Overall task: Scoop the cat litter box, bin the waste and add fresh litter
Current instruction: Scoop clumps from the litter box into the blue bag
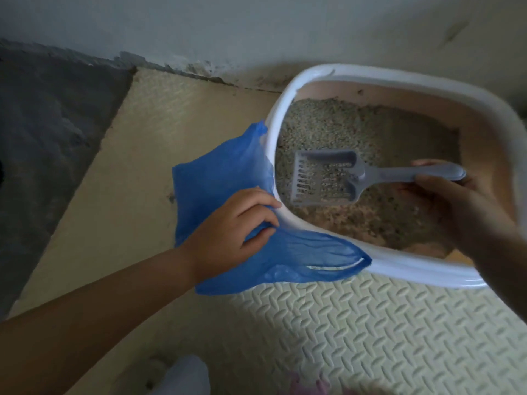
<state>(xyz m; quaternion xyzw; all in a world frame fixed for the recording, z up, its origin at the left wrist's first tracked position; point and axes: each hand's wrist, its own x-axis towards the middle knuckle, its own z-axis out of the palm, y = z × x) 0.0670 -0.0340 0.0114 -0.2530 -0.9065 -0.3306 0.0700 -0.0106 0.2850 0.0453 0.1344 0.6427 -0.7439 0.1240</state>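
My right hand (462, 206) grips the scoop (325, 178), loaded, over the litter in the box (288, 89). My left hand (236, 223) pinches the bag (211, 178) against the rim. If the bag mouth sags shut, I'd likely spill waste onto the mat (370, 337).

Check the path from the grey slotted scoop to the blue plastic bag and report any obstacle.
Only the litter box's raised white rim lies between the grey slotted scoop, held by the right hand, and the blue plastic bag, which the left hand grips just outside it.
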